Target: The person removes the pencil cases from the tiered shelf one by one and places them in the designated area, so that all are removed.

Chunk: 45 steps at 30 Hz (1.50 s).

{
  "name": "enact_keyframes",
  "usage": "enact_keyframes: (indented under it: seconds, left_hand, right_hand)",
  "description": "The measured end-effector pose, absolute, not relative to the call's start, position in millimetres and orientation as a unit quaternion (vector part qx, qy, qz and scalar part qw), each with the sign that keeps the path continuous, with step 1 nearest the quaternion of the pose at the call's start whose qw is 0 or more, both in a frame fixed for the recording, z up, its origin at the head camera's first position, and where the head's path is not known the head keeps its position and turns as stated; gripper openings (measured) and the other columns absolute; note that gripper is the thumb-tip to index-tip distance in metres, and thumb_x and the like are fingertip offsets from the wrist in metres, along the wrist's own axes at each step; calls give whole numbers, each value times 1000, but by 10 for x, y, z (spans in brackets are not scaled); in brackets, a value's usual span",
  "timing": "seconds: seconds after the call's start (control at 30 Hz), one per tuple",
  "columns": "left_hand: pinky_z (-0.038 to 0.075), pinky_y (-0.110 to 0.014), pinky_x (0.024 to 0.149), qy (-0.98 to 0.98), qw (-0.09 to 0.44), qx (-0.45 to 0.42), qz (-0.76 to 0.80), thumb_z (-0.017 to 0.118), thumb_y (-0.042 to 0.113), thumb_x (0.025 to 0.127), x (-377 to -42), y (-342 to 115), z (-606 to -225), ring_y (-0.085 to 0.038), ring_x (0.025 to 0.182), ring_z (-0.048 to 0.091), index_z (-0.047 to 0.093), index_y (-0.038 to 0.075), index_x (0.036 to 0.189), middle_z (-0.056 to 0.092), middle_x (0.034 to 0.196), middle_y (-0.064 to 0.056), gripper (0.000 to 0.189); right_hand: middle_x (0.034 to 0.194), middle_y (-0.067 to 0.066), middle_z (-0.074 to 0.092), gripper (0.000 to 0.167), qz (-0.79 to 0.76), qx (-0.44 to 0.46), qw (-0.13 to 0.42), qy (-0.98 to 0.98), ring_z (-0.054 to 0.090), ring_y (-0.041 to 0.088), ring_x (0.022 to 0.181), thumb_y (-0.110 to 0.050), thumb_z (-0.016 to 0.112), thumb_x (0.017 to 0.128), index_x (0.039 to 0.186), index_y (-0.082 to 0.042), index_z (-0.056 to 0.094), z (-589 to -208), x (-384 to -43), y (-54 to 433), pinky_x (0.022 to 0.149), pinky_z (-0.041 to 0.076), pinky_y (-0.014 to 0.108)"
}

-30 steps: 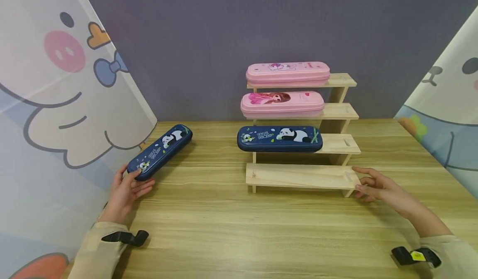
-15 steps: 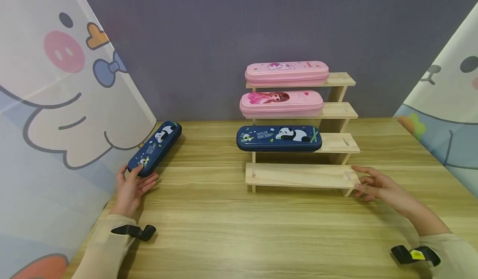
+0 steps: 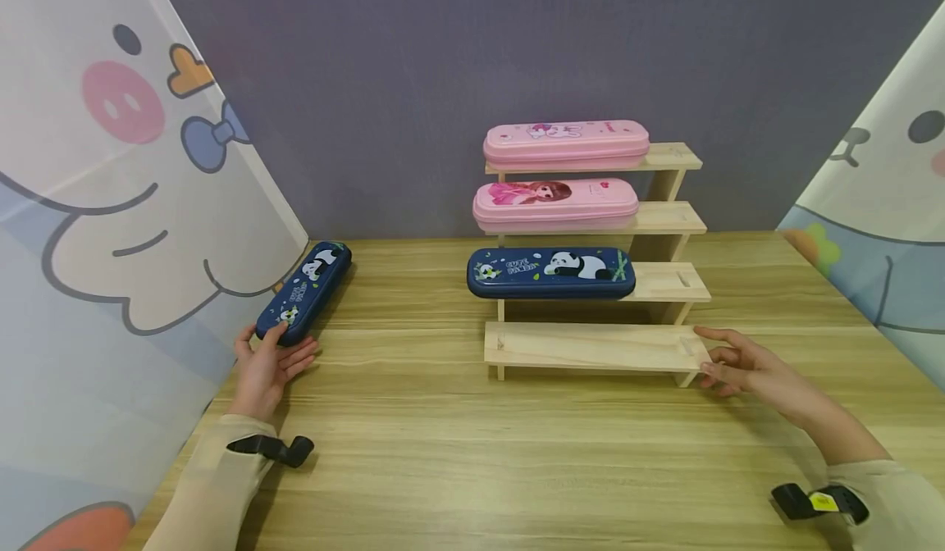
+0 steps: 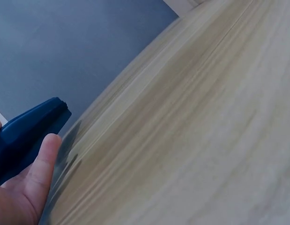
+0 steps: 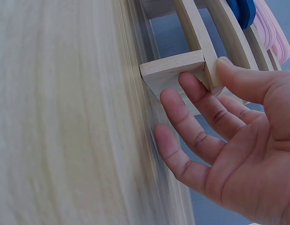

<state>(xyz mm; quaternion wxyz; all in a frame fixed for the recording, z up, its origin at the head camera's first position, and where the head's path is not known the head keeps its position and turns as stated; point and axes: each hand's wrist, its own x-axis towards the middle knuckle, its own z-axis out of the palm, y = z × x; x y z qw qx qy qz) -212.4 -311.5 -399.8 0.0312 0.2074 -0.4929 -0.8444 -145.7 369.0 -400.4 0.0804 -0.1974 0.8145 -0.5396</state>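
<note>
While your left hand [image 3: 263,373] pinched the lower end of a navy panda case [image 3: 304,293] at the frame's left, your right hand [image 3: 747,372] gripped the wooden rack [image 3: 591,347] by its bottom step, lower right.

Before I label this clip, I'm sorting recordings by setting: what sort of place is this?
Probably a staged tabletop booth: cartoon-printed panels flank a grey backdrop, and a stepped wooden stand displays oblong cases.
</note>
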Motion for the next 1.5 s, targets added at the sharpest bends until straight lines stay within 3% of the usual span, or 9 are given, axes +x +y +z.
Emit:
enact_keyframes:
  seconds: [0.87,1.17,1.5]
  left_hand:
    - [60,-48,71,-488,-89,215,-841,52,35,104,-2132,-3221,-3937,-32,77,74,-27,39,144,73,83,-15,89]
    - [60,-47,72,-558,-100,175,-805,44,33,106,-2113,-3206,-3953,-29,78,74,-35,27,146,74,85,-11,89]
    - [61,-45,71,-588,-92,160,-788,42,30,107,-2084,-3207,-3991,-28,77,74,-33,33,147,74,87,-6,86]
  right_hand:
    - [107,-16,66,66,-537,-192,77,818,66,11,87,5,46,102,140,-48,38,-4024,-1456,3696,68,57,29]
    - [107,-16,65,66,-536,-196,80,817,66,12,87,5,45,103,141,-49,38,-4023,-1466,3710,67,56,29]
    - [107,-15,66,65,-531,-194,82,820,66,12,87,4,46,103,142,-47,37,-4022,-1458,3707,67,57,30]
